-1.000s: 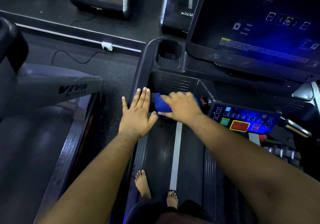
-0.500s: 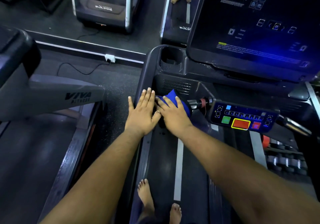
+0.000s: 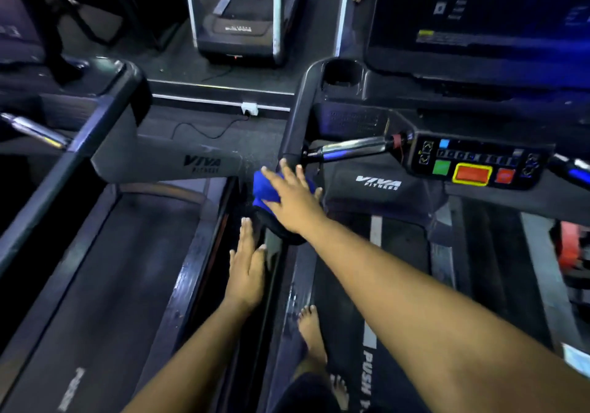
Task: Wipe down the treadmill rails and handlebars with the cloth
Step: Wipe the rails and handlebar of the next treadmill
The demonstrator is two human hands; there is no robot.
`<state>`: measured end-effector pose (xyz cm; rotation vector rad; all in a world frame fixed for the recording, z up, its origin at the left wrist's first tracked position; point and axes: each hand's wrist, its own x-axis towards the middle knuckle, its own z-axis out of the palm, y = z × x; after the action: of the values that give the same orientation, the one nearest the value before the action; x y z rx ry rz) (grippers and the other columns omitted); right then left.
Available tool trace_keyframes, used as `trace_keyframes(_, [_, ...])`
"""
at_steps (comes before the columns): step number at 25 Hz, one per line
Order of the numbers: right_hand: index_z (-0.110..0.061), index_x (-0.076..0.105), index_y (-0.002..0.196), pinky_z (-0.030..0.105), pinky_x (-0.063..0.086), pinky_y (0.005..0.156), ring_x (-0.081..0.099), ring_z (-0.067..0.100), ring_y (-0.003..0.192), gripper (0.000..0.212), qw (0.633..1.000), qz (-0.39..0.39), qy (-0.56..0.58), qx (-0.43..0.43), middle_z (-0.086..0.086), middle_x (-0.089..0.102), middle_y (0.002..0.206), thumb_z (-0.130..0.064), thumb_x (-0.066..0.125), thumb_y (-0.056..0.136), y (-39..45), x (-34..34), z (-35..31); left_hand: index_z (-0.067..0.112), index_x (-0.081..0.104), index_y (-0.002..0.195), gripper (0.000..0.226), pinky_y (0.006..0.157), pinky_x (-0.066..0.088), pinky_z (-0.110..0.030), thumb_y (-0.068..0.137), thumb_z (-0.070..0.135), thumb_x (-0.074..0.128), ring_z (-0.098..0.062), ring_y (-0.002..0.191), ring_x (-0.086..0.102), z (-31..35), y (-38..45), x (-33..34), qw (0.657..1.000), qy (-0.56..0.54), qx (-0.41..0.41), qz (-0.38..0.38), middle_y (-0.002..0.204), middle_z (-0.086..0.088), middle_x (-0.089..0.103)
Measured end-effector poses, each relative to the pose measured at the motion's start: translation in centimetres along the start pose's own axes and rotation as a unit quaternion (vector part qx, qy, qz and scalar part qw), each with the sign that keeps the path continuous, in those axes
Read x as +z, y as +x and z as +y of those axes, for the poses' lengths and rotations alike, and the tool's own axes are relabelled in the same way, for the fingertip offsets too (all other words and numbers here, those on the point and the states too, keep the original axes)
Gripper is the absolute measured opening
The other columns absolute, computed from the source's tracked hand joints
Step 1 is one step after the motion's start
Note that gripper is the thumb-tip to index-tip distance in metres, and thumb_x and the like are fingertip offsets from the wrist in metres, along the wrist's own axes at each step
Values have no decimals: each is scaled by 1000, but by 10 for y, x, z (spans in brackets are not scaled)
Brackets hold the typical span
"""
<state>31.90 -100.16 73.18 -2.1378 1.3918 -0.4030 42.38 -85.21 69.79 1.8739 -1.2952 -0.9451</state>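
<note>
a: where is the blue cloth (image 3: 266,190) found at this moment?

b: it is pressed under the right hand (image 3: 295,203), on top of the dark left handrail (image 3: 295,125) of the treadmill, at the rail's near end, just short of the rounded cap. part of the cloth is seen sticking out to the left of the hand.

a: how are the fingers of that hand held?

b: they are spread and laid flat over the cloth, pointing away from the body and a little to the left. a pressing palm is judged rather than a pinch; whether the thumb is tucked under the rail cannot be told.

a: and the left hand (image 3: 245,273)?

b: it is held lower and nearer the body, flat, fingers together and straight, with nothing in it. whether it rests on the side rail (image 3: 191,272) below or floats above it cannot be told.

a: which relation is the coming move turned on?

b: the long axis of the handrail. it runs away from the body, up toward the cup holder (image 3: 341,74), and the fingers are already lined up roughly along it. unwiped rail is judged to lie ahead of the fingertips, so a stroke forward along that axis is called for. the chrome grip bar (image 3: 351,147) branches off to the right, just beyond the fingertips, toward the button panel (image 3: 472,163).

a: which hand is nearer to that work?

b: the right one, since the cloth is already under it; the left is set well behind.
</note>
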Motion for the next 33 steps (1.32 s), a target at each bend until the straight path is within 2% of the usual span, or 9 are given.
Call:
trace_keyframes(4, [-34,41,147,66,24,113,1,38,151,65,999,46,24,16,2,13,165,-52,54,86,-51,56,-2,26,3,153,76,125,6,-49,86,53,26,-1,150,4,-38,-46,1,996,-61,-52,35,157,19,3])
trace_keyframes(8, [-27,46,146,63,12,119,-11,45,149,65,992,41,110,-52,6,8,166,-43,56,84,-141,100,-13,57,7,146,62,124,10,-51,91,48,33,-1,151,7,-49,-80,-2,994,-102,-25,19,164,16,5])
trace_keyframes(13, [-32,40,149,68,20,114,-10,41,150,66,992,56,112,24,2,-1,167,-37,64,88,-98,82,-12,20,-7,155,80,125,6,-50,89,49,27,4,149,-5,-37,-82,1,1000,-15,18,-2,158,19,-8])
trace_keyframes(18, [-31,35,151,42,2,120,-13,34,151,69,980,48,194,15,-4,-11,166,-22,66,90,-187,113,-29,34,6,150,66,126,10,-44,90,45,31,-7,153,5,-33,-88,-8,989,-137,40,45,165,6,3])
trace_keyframes(21, [-35,34,152,49,3,122,-17,36,150,69,990,9,135,35,-6,-13,166,-31,66,91,-167,95,-35,28,14,156,72,125,15,-43,88,42,34,-9,152,15,-31,-92,-11,982,-176,39,51,166,1,13])
trace_keyframes(26, [-35,33,152,44,0,124,-7,34,152,60,995,30,36,84,0,-7,167,-39,54,96,-154,100,-51,38,38,149,89,120,27,-50,75,86,46,-24,144,38,-75,-52,-7,964,-263,34,-2,154,-10,42])
trace_keyframes(28, [-31,37,150,39,6,124,6,31,153,56,994,73,14,85,6,2,167,-34,53,97,-184,119,-61,20,43,147,90,120,27,-48,78,78,42,-30,144,37,-92,-58,-7,952,-292,96,-10,154,-18,40])
trace_keyframes(30, [-24,41,149,32,13,123,15,27,152,53,991,101,16,83,7,9,166,-29,53,98,-223,132,-80,21,44,143,81,119,29,-47,80,72,44,-30,141,40,-113,-72,-2,948,-286,130,-58,154,-18,41])
trace_keyframes(33, [-23,43,147,31,17,120,19,28,151,52,988,102,-47,102,8,11,166,-30,54,97,-289,154,-113,17,25,156,87,121,24,-49,88,65,48,-26,145,36,-127,-142,-40,952,-202,158,-165,158,-12,36])
